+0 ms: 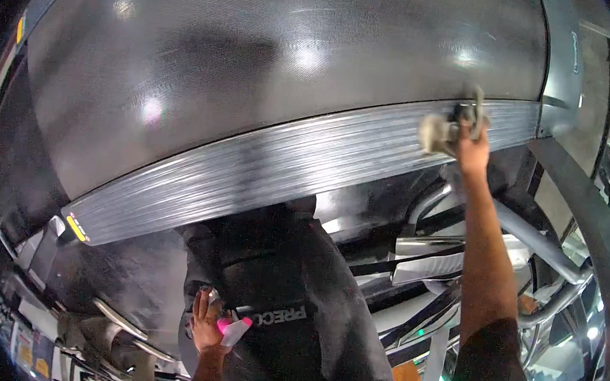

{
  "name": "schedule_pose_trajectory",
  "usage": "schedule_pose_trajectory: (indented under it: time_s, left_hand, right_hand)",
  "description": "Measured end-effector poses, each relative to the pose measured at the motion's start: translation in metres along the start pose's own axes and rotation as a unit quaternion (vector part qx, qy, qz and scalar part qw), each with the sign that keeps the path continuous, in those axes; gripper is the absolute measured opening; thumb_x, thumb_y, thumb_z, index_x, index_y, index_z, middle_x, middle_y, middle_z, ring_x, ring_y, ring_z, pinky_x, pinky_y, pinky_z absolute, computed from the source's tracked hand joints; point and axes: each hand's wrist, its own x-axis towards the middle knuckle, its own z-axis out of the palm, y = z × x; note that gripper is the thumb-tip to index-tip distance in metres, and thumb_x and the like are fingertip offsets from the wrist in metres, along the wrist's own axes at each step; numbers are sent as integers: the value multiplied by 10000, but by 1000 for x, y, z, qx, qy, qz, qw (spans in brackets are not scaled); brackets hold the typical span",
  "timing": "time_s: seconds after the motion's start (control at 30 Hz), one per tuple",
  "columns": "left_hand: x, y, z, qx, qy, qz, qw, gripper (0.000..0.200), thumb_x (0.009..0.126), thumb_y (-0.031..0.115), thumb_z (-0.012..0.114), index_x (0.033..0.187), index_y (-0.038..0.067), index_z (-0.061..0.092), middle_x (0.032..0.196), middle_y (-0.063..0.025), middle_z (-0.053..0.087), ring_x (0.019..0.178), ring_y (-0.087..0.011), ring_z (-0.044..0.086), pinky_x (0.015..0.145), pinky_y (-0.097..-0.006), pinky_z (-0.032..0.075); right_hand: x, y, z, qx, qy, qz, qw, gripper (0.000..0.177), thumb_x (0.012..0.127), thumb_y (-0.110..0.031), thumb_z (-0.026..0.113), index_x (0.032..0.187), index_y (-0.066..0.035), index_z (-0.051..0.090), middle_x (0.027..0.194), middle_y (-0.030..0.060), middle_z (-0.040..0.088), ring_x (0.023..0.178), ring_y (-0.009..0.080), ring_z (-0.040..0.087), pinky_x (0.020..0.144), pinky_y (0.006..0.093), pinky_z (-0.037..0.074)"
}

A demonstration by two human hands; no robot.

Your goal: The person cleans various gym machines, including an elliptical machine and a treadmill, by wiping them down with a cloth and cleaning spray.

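My right hand [473,149] reaches out over the ridged grey side rail [272,154] of a treadmill. It grips a pale beige cloth [435,133], bunched up and blurred by motion, with a part sticking up above my fingers. The cloth is at the rail's right part, close to the belt [295,65]. Down near my thigh, my left hand [207,322] is closed around a spray bottle [234,331] with a pink and white spray head. Most of the bottle's body is hidden behind the hand.
The treadmill's motor cover [563,61] stands at the right end of the belt. A yellow label [76,228] marks the rail's left end. My dark-clothed legs [347,327] are beside the rail. Metal tubes and frames [535,242] of other equipment lie at the lower right.
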Motion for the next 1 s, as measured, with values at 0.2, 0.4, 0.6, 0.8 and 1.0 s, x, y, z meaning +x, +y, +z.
schedule_pose_trajectory:
  time_s: [0.2,0.4,0.6,0.8,1.0]
  left_hand:
    - [1,-10,3,-8,-7,-18,1000,391,763,211,745,1138,206,635,1539,-17,416,1438,-311,352,1065,-559,394]
    - [3,-6,-5,-27,-38,-45,998,433,758,220,739,1179,190,646,1554,-23,397,1450,-300,332,1095,-549,368]
    - [-1,-13,-9,-37,-31,-21,999,465,741,176,725,1201,186,662,1550,-41,403,1440,-304,351,1102,-506,374]
    - [-3,-24,-6,-46,41,17,998,423,790,214,712,1204,164,643,1528,-83,432,1415,-332,389,1057,-532,405]
    - [-2,-25,-14,-54,26,12,998,384,825,238,697,1197,160,644,1513,-91,452,1409,-332,398,1029,-553,420]
  right_hand:
    - [0,48,38,-126,133,29,983,608,897,-285,649,1431,-52,476,1236,227,656,1131,363,651,986,427,510]
    - [-194,-15,153,70,-147,-333,929,604,856,-138,638,1423,-295,503,1194,181,662,1031,344,680,867,410,575]
    - [-155,30,90,370,-396,-144,828,514,856,-88,648,1345,15,526,1123,129,656,950,227,658,846,396,554]
    - [-35,74,39,155,88,69,982,457,968,-189,626,1358,14,501,1118,173,686,1018,314,660,924,385,502]
    - [-124,66,119,84,83,-32,993,435,933,-152,653,1307,40,544,1216,225,647,1096,306,629,976,380,470]
